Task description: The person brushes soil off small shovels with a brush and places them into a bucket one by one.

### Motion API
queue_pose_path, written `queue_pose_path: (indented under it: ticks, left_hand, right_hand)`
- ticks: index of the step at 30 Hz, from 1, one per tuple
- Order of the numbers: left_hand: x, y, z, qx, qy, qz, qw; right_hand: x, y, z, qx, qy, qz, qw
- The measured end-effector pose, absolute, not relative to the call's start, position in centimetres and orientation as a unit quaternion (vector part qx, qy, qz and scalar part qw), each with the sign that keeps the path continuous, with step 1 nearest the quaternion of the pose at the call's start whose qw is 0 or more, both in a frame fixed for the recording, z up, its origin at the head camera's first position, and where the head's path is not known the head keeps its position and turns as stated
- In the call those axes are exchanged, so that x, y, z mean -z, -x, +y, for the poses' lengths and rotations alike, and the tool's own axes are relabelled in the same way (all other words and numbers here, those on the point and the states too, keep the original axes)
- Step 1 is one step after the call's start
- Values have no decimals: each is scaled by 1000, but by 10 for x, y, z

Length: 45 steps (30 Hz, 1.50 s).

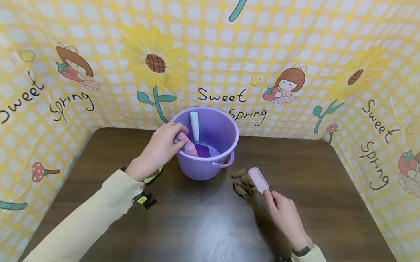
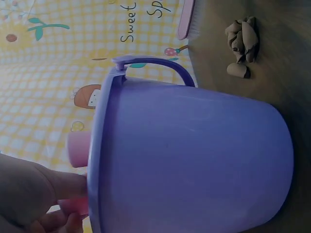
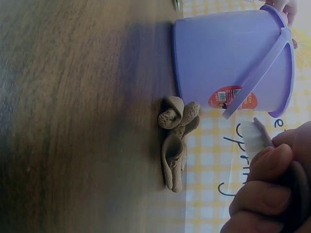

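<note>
A purple bucket [image 1: 202, 170] stands upright toward the back of the table. At its left rim my left hand [image 1: 162, 144] pinches a pink handle [image 2: 75, 206]; its lower end is hidden inside the bucket. Beside it a second pink handle [image 1: 191, 149] leans at the near rim. A pale blue handle [image 1: 194, 126] and a dark purple piece [image 1: 203, 151] are also in the bucket. My right hand [image 1: 286, 215] grips a pink brush [image 1: 258, 180] above the table, right of the bucket. Its pale bristles [image 3: 253, 138] show in the right wrist view.
Several brown, curled, clay-like lumps [image 1: 243, 184] lie in a pile right of the bucket, near the brush. A green, dark-edged object [image 1: 154, 175] sits partly hidden behind my left wrist. Yellow checked cloth [image 1: 215, 47] encloses the table's back and sides.
</note>
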<state>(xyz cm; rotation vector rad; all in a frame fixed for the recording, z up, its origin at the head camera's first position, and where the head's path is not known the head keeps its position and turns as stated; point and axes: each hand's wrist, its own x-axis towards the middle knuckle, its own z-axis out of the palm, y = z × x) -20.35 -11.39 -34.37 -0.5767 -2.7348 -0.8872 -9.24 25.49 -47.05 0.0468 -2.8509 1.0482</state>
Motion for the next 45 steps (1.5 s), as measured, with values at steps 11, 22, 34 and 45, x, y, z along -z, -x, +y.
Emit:
queue_pose_path:
  ticks: [11,22,34,45]
  left_hand:
    - [352,205,-125,321,189,-918,137]
    - [385,180,-170,290,142,-910,260]
    - [444,156,-244,188,89,-978,-28]
    - [473,140,-260,234,43,-969,-70]
  right_hand:
    - [470,94,252,-338,-27,-940,44]
    - [465,95,248,-334,-34,-941,48]
    - [465,89,246,-325,-33,-944,32]
    - [468,90,244,-314,-60,-947,39]
